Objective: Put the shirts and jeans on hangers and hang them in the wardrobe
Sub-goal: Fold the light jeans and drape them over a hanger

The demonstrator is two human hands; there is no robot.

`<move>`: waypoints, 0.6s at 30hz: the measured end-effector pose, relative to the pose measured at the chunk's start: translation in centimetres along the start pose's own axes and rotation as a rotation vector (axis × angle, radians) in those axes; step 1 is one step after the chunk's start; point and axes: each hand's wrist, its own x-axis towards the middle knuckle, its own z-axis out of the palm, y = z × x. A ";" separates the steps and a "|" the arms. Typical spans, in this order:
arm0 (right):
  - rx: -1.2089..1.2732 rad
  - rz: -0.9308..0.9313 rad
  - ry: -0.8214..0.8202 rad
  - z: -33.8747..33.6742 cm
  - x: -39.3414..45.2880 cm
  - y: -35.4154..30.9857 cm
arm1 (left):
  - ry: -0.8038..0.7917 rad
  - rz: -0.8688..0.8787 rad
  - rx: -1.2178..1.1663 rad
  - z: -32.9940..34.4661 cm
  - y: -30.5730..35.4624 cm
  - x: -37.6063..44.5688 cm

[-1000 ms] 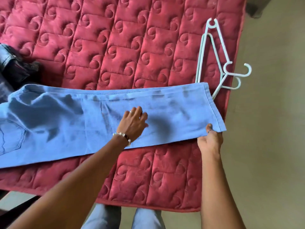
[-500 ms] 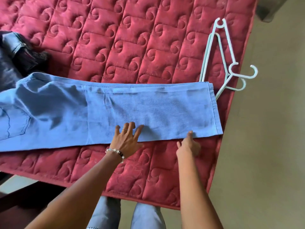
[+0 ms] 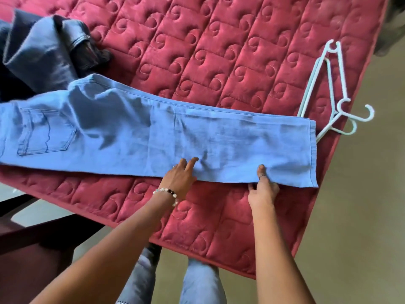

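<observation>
Now both sets of fingers sit at the near edge of the light-blue jeans (image 3: 153, 137), having slid leftward: left hand (image 3: 178, 177) pressing flat with fingers spread, right hand (image 3: 263, 187) pinching the edge, thumb on top. Jeans span mid-frame on the red bed quilt (image 3: 219, 51); hangers (image 3: 328, 88) lie upper right.

Red quilted bed (image 3: 219, 51) — light jeans (image 3: 153, 139), dark jeans (image 3: 39, 53), hangers (image 3: 328, 84).
</observation>
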 end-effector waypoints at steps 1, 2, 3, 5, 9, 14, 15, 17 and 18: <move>0.031 -0.100 0.000 0.8 -0.9 0.3 | 0.022 -0.036 -0.124 -0.8 -0.8 -0.2; 0.040 -0.208 0.002 1.7 -1.9 0.7 | 0.056 -0.071 -0.236 -1.4 -2.1 -0.4; -0.008 -0.335 0.011 2.7 -3.0 0.8 | 0.107 -0.112 -0.323 -2.0 -3.6 -0.6; -0.262 -0.625 0.064 5.3 -6.1 1.3 | 0.208 -0.205 -0.468 -3.9 -7.0 -1.3; -0.630 -1.155 -0.022 12.0 -13.1 4.9 | 0.392 -0.423 -0.921 -9.5 -13.8 -3.7; -1.483 -1.503 -0.705 18.0 -22.0 18.5 | 0.635 -0.602 -1.597 -16.3 -25.0 -8.6; -1.581 -1.345 -0.927 18.5 -23.2 20.9 | 0.684 -0.633 -1.701 -17.0 -27.5 -9.8; -1.833 -1.507 -0.795 19.5 -24.6 26.2 | 0.735 -0.674 -1.848 -17.1 -32.3 -12.0; -1.845 -1.219 -1.007 19.9 -26.0 27.3 | 0.729 -0.694 -1.875 -16.8 -33.8 -12.8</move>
